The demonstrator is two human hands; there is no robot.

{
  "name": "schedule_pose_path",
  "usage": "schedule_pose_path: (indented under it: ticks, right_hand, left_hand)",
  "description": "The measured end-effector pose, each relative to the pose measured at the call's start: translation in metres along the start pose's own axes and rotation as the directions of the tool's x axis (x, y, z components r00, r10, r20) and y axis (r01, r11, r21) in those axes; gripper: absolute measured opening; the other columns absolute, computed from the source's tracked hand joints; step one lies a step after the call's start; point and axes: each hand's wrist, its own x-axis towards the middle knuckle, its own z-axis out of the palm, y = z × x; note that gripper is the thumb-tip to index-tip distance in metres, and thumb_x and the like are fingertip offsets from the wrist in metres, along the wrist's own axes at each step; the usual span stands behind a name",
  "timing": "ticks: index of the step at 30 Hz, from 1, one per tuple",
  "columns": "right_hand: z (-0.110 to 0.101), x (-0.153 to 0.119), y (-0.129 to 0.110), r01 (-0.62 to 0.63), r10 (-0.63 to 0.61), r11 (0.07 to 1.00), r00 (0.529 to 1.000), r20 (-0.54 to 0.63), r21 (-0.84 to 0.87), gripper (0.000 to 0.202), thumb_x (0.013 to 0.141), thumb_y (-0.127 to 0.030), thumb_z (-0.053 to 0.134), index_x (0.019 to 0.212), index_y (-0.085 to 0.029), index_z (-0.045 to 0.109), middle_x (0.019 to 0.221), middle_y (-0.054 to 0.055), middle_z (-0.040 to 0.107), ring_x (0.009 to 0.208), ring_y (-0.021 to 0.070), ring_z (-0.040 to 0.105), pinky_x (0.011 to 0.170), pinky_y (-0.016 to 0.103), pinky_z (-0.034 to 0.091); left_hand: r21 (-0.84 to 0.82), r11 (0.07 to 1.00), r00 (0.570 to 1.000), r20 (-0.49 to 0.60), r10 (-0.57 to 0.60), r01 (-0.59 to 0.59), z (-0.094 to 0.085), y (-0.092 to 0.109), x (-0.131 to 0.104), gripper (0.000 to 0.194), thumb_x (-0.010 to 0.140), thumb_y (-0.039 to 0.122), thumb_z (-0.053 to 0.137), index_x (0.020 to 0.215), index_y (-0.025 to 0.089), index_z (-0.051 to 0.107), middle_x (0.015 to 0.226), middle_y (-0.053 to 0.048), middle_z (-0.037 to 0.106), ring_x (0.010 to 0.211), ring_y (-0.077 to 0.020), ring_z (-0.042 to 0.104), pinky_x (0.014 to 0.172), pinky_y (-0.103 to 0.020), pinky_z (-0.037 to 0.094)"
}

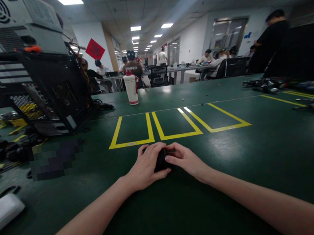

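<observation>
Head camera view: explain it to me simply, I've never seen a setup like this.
No machine is working here. The camera sits on a person's head, looking forward and down, so you see the person's own bare left hand and right hand. The left hand curls over a small black object; the right hand's fingertips are at its right side. The hands mostly hide it, so I can't tell what it is. On the green table, beyond the hands, are yellow tape outlines and a white cup. A black computer case stands to the left.
</observation>
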Motion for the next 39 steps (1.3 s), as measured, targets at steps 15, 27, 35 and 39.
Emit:
schedule_pose_path:
  ticks: [15,27,35,39]
  right_hand:
    - [0.002,-0.002,-0.003,0.040,-0.041,0.998,0.999,-0.032,-0.037,0.023,0.074,-0.025,0.055,0.097,-0.021,0.049,0.103,0.002,0.053,0.100,0.0175,0.051,0.090,0.038,0.041]
    - [0.002,-0.002,-0.001,0.083,-0.085,0.995,0.995,0.048,0.054,0.023,0.071,-0.022,0.059,0.089,-0.022,0.045,0.095,0.000,0.051,0.095,0.0156,0.053,0.086,0.035,0.042]
    - [0.002,-0.002,-0.001,0.055,-0.056,0.998,0.998,-0.022,-0.040,0.024,0.075,-0.025,0.055,0.097,-0.022,0.047,0.102,0.002,0.051,0.100,0.0170,0.050,0.088,0.036,0.042]
    - [0.000,-0.001,0.000,0.063,-0.063,0.998,0.998,0.016,-0.027,0.023,0.075,-0.024,0.055,0.097,-0.022,0.047,0.102,0.002,0.052,0.099,0.0168,0.051,0.087,0.037,0.042]
  left_hand:
    - [-0.008,1.000,1.000,-0.002,-0.003,0.003,-0.001,0.002,0.001,0.061,0.075,0.033,0.055,0.124,0.024,0.020,0.122,-0.006,0.041,0.113,-0.0217,0.038,0.099,-0.042,0.019]
    - [-0.009,1.000,0.998,0.055,-0.015,0.016,-0.011,0.010,0.002,0.058,0.075,0.028,0.054,0.123,0.022,0.022,0.119,-0.007,0.042,0.113,-0.0225,0.038,0.098,-0.043,0.020]
    - [-0.024,1.000,0.998,0.059,-0.014,0.015,-0.011,0.009,0.002,0.059,0.075,0.028,0.054,0.123,0.023,0.021,0.120,-0.007,0.041,0.113,-0.0229,0.037,0.098,-0.043,0.020]
    - [-0.013,1.000,0.998,0.061,-0.013,0.013,-0.013,0.011,0.002,0.058,0.075,0.028,0.054,0.123,0.024,0.021,0.120,-0.007,0.042,0.112,-0.0232,0.039,0.098,-0.043,0.021]
